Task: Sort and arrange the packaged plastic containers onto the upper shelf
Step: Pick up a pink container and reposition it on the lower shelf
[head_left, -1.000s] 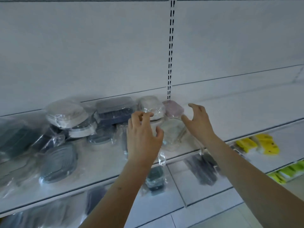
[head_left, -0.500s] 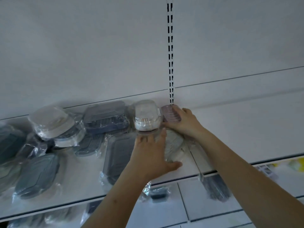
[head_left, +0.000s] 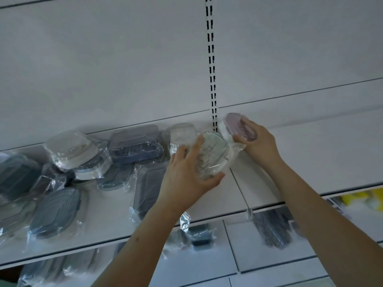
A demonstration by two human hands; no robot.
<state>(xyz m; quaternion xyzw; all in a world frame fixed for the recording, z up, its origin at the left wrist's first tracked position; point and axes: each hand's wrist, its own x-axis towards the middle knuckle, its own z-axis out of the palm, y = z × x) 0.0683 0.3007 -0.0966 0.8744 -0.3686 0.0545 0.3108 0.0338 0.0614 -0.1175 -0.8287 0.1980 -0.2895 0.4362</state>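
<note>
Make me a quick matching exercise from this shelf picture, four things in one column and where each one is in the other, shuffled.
Things:
1. pink-lidded container
2. clear container
3. dark blue container
4. yellow packages

Places:
A. lower shelf, far right
B. held in the left hand
C. at the back wall, left of both hands
D. gripped by the right hand

Pairs: 1-D, 2-B, 3-C, 4-A

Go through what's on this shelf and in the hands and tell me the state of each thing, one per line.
Left hand: grips the clear container.
Clear container: bagged, tilted, held above the shelf.
Right hand: grips the pink-lidded container.
Pink-lidded container: bagged, tipped on edge.
White-lidded container: bagged, upright on the upper shelf.
Grey flat container: bagged, lying flat.
</note>
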